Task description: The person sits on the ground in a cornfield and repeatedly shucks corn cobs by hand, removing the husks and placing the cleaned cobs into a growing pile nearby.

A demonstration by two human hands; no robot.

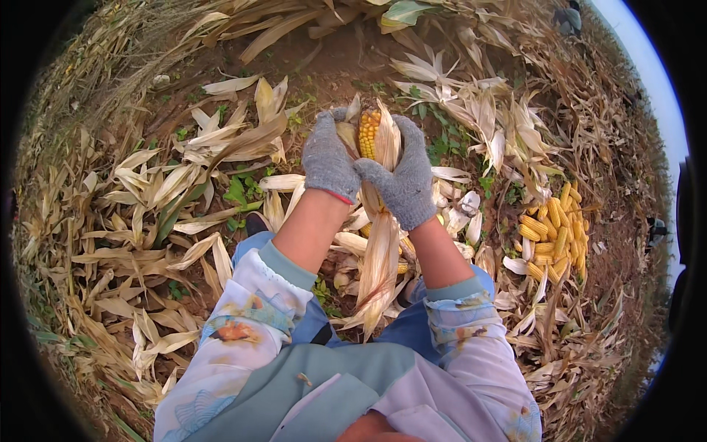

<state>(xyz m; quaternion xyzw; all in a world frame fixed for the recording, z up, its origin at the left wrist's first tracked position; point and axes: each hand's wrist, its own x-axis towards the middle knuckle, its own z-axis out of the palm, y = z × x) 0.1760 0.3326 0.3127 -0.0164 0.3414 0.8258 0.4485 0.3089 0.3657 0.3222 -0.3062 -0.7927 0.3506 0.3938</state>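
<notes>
Gripping the corn ear [368, 136] from both sides, the two hands met out in front of the knees, mid-view! The left hand [328, 156] wrapped one flank, the right hand [405, 177] closed on the other with its thumb reaching across toward its partner: a paired hold that, by the look of it, steadied the ear. The fingers on the far side were hidden, so their exact grip could not be told. And there were the yellow kernels, on show because the pale husk [388, 144] stood parted to either side of them! Below the hands a long, dry husk strip [379, 265] trailed toward the body; whether it was joined to the ear, nobody could tell. Grey knitted gloves [418, 200] covered both hands (sensible, one judged, against such coarse leaves). Over on the right, a heap of bare corn ears [556, 236] lay gathered together, probably to keep them from getting lost among the scattered husks [147, 243]. Between the blue trouser legs [412, 324], more yellow showed through the leaves, close in, perhaps for a short reach.
</notes>
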